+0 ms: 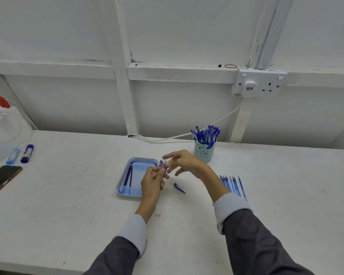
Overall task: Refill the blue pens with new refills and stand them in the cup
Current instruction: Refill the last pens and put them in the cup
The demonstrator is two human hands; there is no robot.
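My left hand (153,182) grips a blue pen barrel (161,164) upright over the table's middle. My right hand (184,162) pinches the barrel's top end between thumb and forefinger, its other fingers spread. A blue pen cap (179,188) lies on the table just below my hands. A light blue tray (125,180) to the left holds a few dark refills. Several blue refills (233,186) lie side by side to the right, partly hidden by my right forearm. A pale blue bear cup (204,152) behind my right hand holds several blue pens (206,133).
At the far left lie a dark phone (0,179), two glue sticks (27,153) and a green marker. A white cable (167,137) runs along the back of the table from a wall socket (259,84). A white wall stands close behind.
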